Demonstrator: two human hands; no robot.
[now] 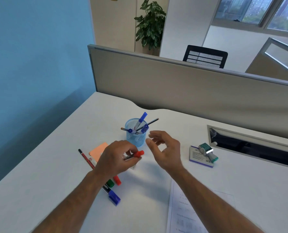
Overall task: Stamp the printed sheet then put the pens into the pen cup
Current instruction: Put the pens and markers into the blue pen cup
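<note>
We see the left hand [113,158] held just above the white table [72,190], its fingers [131,149] pinching a red-capped pen [134,155] whose cap points toward the blue mesh pen cup [137,139]. The right hand [165,148] hovers beside the cup with its fingers spread loosely and grasping nothing. The cup stands near the middle of the table and holds several blue-capped pens and a dark pencil (they lean out over its rim in different directions).

Under and behind the left forearm lie more pens on the table: a black marker with a blue cap [112,194], a green-capped marker [110,183] and a red-capped marker [117,179], mostly hidden by the wrist. A thin red pencil [85,158] lies further left, next to an orange sticky-note pad [97,150].

The printed sheet [183,214] lies at the near right, partly under the right forearm. To the right of the cup, a green stamp [208,152] rests tilted on a purple-edged ink pad box [199,157].
</note>
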